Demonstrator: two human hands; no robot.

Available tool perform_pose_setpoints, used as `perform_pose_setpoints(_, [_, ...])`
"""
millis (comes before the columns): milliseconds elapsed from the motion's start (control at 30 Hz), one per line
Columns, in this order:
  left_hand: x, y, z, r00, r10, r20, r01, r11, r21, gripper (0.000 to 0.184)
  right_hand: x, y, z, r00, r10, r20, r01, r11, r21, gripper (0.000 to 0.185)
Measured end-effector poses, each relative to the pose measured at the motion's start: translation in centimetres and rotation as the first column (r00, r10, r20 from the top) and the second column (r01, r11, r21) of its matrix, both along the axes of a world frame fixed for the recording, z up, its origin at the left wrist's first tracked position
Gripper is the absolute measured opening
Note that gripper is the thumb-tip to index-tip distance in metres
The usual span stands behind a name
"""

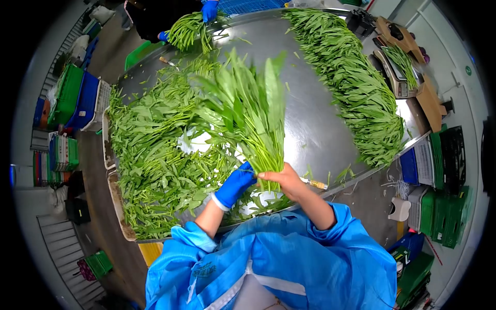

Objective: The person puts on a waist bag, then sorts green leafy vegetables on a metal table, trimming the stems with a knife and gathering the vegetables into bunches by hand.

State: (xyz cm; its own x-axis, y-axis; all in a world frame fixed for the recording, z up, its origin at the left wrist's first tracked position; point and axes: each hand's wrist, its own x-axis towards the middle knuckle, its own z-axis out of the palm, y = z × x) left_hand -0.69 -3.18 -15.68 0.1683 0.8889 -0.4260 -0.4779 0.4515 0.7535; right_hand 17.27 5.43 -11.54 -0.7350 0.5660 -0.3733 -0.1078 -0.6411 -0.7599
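Note:
An upright bunch of water spinach [258, 113], long narrow leaves on thin green stems, rises in front of me above the metal table [305, 124]. My right hand [287, 182], bare, is wrapped round the lower stems. On the left side of the stem ends, my left hand [235, 187], in a blue glove, is closed against them; its fingertips are partly hidden. A knife with a yellowish handle [315, 183] lies just right of my right hand. Loose water spinach [155, 139] is heaped over the table's left side.
Across the table a person's blue-gloved hands [209, 10] hold another bunch [188, 31]. A long row of bunches [351, 88] lines the right side. Beyond it stands a scale [395, 72] with greens on top. Stacked crates [447, 212] are at the right, others [70, 98] at the left.

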Motion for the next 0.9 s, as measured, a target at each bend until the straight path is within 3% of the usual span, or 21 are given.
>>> perform_pose_setpoints(67, [0.6, 0.1, -3.3, 0.985, 0.086, 0.151, -0.063, 0.987, -0.149, 0.051, -0.2, -1.8, -3.2, 0.996, -0.038, 0.075, 0.044, 0.996, -0.077, 0.037])
perform_pose_setpoints(100, [1.6, 0.7, -3.8, 0.997, 0.011, -0.08, -0.024, 0.985, -0.168, 0.047, 0.1, -2.4, -6.0, 0.974, 0.006, 0.226, 0.046, 0.974, -0.222, 0.039])
perform_pose_setpoints(133, [2.6, 0.3, -9.4, 0.992, -0.087, -0.093, 0.059, 0.961, -0.27, 0.045, 0.7, -3.5, -9.1, 0.926, 0.073, 0.37, 0.075, 0.926, -0.37, 0.041])
perform_pose_setpoints(167, [2.7, 0.0, -11.4, 0.996, 0.002, 0.088, 0.033, 0.917, -0.398, 0.045, 1.6, -3.9, -11.1, 0.945, 0.062, 0.322, 0.099, 0.883, -0.458, 0.039])
perform_pose_setpoints(200, [2.8, -0.3, -11.7, 0.961, 0.116, 0.252, 0.034, 0.852, -0.522, 0.045, 2.3, -4.1, -11.8, 0.93, 0.027, 0.366, 0.133, 0.904, -0.405, 0.036])
perform_pose_setpoints(267, [2.3, -1.3, -12.2, 0.895, 0.213, 0.392, 0.035, 0.842, -0.538, 0.045, 3.8, -4.3, -13.2, 0.895, -0.033, 0.444, 0.182, 0.937, -0.297, 0.031])
perform_pose_setpoints(400, [1.4, -0.9, -9.9, 0.812, 0.229, 0.537, 0.037, 0.897, -0.44, 0.048, 4.7, -3.4, -11.9, 0.951, -0.098, 0.294, 0.193, 0.93, -0.314, 0.029])
perform_pose_setpoints(500, [2.1, -1.3, -10.9, 0.923, 0.137, 0.36, 0.047, 0.887, -0.459, 0.045, 2.7, -3.9, -12.7, 0.937, -0.026, 0.349, 0.109, 0.969, -0.22, 0.035])
perform_pose_setpoints(533, [2.5, -1.3, -11.2, 0.998, 0.017, 0.053, -0.001, 0.956, -0.293, 0.042, 2.4, -3.9, -13.0, 0.932, -0.017, 0.361, 0.092, 0.977, -0.191, 0.036])
perform_pose_setpoints(600, [3.3, -0.7, -11.0, 0.999, 0.04, -0.03, -0.047, 0.946, -0.321, 0.04, 1.9, -3.7, -13.2, 0.922, 0.001, 0.387, 0.053, 0.99, -0.13, 0.039])
perform_pose_setpoints(700, [1.2, -0.9, -9.7, 0.999, -0.007, 0.047, 0.024, 0.93, -0.367, 0.039, 2.9, -2.8, -12.3, 0.914, -0.058, 0.402, 0.093, 0.993, -0.067, 0.035])
perform_pose_setpoints(733, [1.1, -0.9, -9.6, 0.974, 0.074, 0.216, 0.01, 0.931, -0.364, 0.036, 3.5, -2.4, -12.2, 0.904, -0.072, 0.421, 0.102, 0.994, -0.048, 0.035])
perform_pose_setpoints(767, [1.1, -1.0, -9.3, 0.967, 0.113, 0.23, -0.014, 0.918, -0.395, 0.034, 3.9, -2.4, -12.6, 0.914, -0.15, 0.376, 0.154, 0.988, 0.02, 0.028])
perform_pose_setpoints(867, [1.6, -1.2, -9.1, 0.972, 0.147, 0.185, -0.059, 0.911, -0.409, 0.031, 3.7, -2.1, -10.1, 0.971, -0.106, 0.212, 0.193, 0.872, -0.45, 0.019])
perform_pose_setpoints(900, [1.8, -0.9, -8.7, 0.977, 0.143, 0.157, -0.07, 0.915, -0.397, 0.031, 3.4, -2.0, -10.1, 0.955, -0.057, 0.29, 0.202, 0.843, -0.498, 0.016])
